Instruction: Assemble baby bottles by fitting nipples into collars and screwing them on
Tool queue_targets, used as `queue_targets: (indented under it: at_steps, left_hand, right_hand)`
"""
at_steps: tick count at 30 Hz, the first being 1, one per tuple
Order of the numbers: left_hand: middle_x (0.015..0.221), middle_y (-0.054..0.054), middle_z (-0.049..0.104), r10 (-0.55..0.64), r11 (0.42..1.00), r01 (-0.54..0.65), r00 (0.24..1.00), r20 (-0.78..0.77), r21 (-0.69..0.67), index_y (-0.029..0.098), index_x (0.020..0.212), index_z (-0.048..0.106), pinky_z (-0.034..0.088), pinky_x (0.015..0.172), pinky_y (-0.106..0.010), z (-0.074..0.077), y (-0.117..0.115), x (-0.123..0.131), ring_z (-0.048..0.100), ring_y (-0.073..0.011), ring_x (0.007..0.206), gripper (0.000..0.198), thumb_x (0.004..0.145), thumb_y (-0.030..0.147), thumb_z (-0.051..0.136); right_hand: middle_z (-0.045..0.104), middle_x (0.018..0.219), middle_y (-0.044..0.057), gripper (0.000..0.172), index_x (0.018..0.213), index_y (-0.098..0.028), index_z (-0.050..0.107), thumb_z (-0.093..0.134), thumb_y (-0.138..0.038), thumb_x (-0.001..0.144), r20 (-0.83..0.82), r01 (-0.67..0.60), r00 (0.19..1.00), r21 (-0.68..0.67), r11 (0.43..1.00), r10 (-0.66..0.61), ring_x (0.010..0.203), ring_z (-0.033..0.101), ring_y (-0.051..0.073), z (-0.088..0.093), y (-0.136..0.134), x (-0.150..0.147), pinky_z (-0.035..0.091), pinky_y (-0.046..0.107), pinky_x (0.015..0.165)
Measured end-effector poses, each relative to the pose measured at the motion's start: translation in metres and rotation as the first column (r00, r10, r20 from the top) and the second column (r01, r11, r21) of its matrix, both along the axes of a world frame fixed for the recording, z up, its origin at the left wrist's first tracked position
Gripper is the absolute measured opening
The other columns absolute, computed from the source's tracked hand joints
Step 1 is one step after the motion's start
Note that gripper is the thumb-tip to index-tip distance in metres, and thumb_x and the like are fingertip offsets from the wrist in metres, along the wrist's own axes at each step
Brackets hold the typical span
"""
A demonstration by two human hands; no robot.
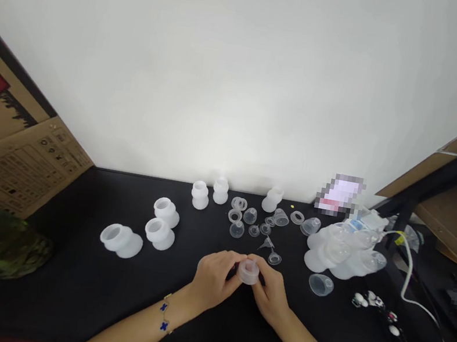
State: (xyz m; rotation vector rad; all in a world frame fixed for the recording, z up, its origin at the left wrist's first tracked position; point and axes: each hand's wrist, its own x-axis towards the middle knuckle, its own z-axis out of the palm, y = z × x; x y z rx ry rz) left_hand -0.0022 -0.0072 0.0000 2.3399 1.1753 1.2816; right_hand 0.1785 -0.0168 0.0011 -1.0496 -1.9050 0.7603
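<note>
The fingers [238,267] cover part of the translucent piece [248,272]; the pixelated patch [341,194] is unreadable.

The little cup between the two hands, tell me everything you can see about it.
The cup is small, round and milky translucent, like soft silicone or plastic, with a wider rim on top. It sits upright, low over the black table, near its front middle. The left hand and the right hand pinch it from either side with their fingertips. Whether its base touches the table cannot be told. Similar clear parts lie behind it.
</note>
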Motion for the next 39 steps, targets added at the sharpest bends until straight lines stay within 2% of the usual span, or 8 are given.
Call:
queue_targets:
  at_steps: [7, 11, 18, 24, 30, 33, 35, 39]
  left_hand:
    - [0.071, -0.001, 0.070, -0.021, 0.998, 0.021, 1.000, 0.013, 0.059, 0.019, 0.095, 0.062, 0.049, 0.058, -0.024, 0.004, -0.002, 0.000, 0.067, -0.0149, 0.060, 0.018, 0.098, 0.034, 0.054]
    - [0.069, 0.000, 0.070, -0.045, 0.996, 0.042, 0.998, 0.038, 0.078, 0.019, 0.093, 0.062, 0.048, 0.057, -0.023, 0.005, -0.004, 0.000, 0.066, -0.0140, 0.058, 0.021, 0.098, 0.038, 0.054]
    - [0.071, -0.001, 0.073, -0.031, 0.998, 0.031, 1.000, 0.004, 0.061, 0.020, 0.097, 0.064, 0.049, 0.060, -0.024, 0.002, -0.007, -0.002, 0.068, -0.0147, 0.060, 0.023, 0.098, 0.041, 0.054]
    - [0.069, 0.000, 0.070, -0.018, 0.990, 0.023, 0.999, 0.038, -0.137, 0.020, 0.090, 0.065, 0.046, 0.058, -0.022, 0.005, -0.007, 0.000, 0.066, -0.0132, 0.059, 0.018, 0.095, 0.036, 0.057]
    - [0.068, 0.002, 0.067, -0.001, 0.963, 0.011, 0.999, 0.039, -0.269, 0.021, 0.087, 0.063, 0.043, 0.058, -0.022, 0.007, -0.007, 0.002, 0.064, -0.0130, 0.060, 0.010, 0.089, 0.031, 0.061]
    - [0.068, 0.003, 0.066, -0.001, 0.937, 0.021, 0.998, 0.057, -0.349, 0.022, 0.086, 0.061, 0.042, 0.058, -0.022, 0.009, -0.007, 0.002, 0.062, -0.0130, 0.059, 0.005, 0.086, 0.026, 0.059]
    - [0.066, 0.004, 0.064, 0.002, 0.900, 0.033, 0.997, 0.079, -0.434, 0.022, 0.082, 0.058, 0.040, 0.057, -0.022, 0.012, -0.005, 0.003, 0.059, -0.0124, 0.057, 0.001, 0.083, 0.022, 0.057]
    - [0.060, 0.007, 0.055, 0.001, 0.811, 0.067, 0.993, 0.115, -0.582, 0.022, 0.075, 0.050, 0.035, 0.053, -0.022, 0.016, -0.002, 0.005, 0.053, -0.0114, 0.052, 0.008, 0.081, 0.020, 0.054]
  right_hand:
    - [0.068, 0.080, 0.002, 0.015, 0.099, -0.022, 0.062, 0.048, -0.025, 0.099, 0.004, -0.014, 1.000, 0.119, 0.993, 0.013, 0.068, 0.066, 0.016, -0.001, -0.002, 0.001, 0.049, 0.024, 0.065]
    - [0.064, 0.071, 0.002, 0.019, 0.089, -0.022, 0.060, 0.046, -0.029, 0.100, 0.006, -0.012, 1.000, 0.178, 0.984, 0.011, 0.060, 0.061, 0.016, -0.001, -0.003, 0.000, 0.047, 0.024, 0.060]
    - [0.064, 0.068, 0.003, 0.035, 0.080, -0.022, 0.064, 0.041, -0.039, 0.101, 0.020, -0.007, 1.000, 0.107, 0.994, 0.005, 0.059, 0.060, 0.018, -0.002, -0.003, 0.002, 0.046, 0.027, 0.059]
    - [0.064, 0.065, 0.003, 0.032, 0.078, -0.021, 0.067, 0.050, -0.039, 0.099, 0.030, 0.021, 0.999, 0.081, 0.997, -0.024, 0.058, 0.059, 0.017, -0.003, -0.002, 0.003, 0.045, 0.027, 0.058]
    - [0.069, 0.075, 0.002, 0.015, 0.098, -0.021, 0.065, 0.056, -0.033, 0.095, -0.021, 0.073, 0.997, -0.016, 0.997, -0.073, 0.061, 0.063, 0.017, 0.000, -0.003, 0.002, 0.048, 0.024, 0.057]
    - [0.067, 0.071, 0.000, 0.018, 0.107, -0.021, 0.063, 0.057, -0.031, 0.093, -0.027, 0.117, 0.993, -0.032, 0.993, -0.118, 0.057, 0.060, 0.015, 0.001, -0.004, 0.001, 0.046, 0.023, 0.053]
    - [0.067, 0.071, 0.000, 0.016, 0.104, -0.021, 0.063, 0.056, -0.030, 0.093, -0.022, 0.126, 0.992, -0.056, 0.991, -0.127, 0.056, 0.059, 0.015, 0.002, -0.004, 0.000, 0.046, 0.023, 0.053]
    - [0.062, 0.067, -0.001, 0.015, 0.082, -0.021, 0.062, 0.057, -0.031, 0.092, 0.006, 0.142, 0.990, -0.142, 0.980, -0.142, 0.056, 0.053, 0.013, 0.004, -0.002, -0.002, 0.042, 0.023, 0.053]
